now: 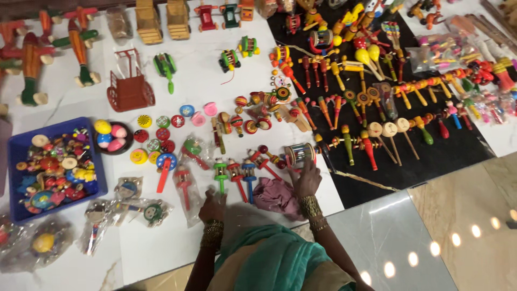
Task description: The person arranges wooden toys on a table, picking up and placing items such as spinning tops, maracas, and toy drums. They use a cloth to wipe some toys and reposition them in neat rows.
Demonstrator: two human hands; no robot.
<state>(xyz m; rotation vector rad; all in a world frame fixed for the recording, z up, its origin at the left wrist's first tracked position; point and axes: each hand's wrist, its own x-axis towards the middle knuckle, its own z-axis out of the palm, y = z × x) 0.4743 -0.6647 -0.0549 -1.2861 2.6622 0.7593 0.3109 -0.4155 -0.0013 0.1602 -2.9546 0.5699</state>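
The person wore a teal-green drape with a tan-gold border. Stacked gold bangles circled the wrists above the left hand (211, 207) and right hand (307, 180).

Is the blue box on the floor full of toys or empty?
Full. The blue box at the left is packed with small colourful toys that cover its whole bottom, reaching nearly to its rim. Neither hand is near it.

floor (431, 237): glossy beige-grey marble tiles | light: row of ceiling-lamp reflections (452, 240)
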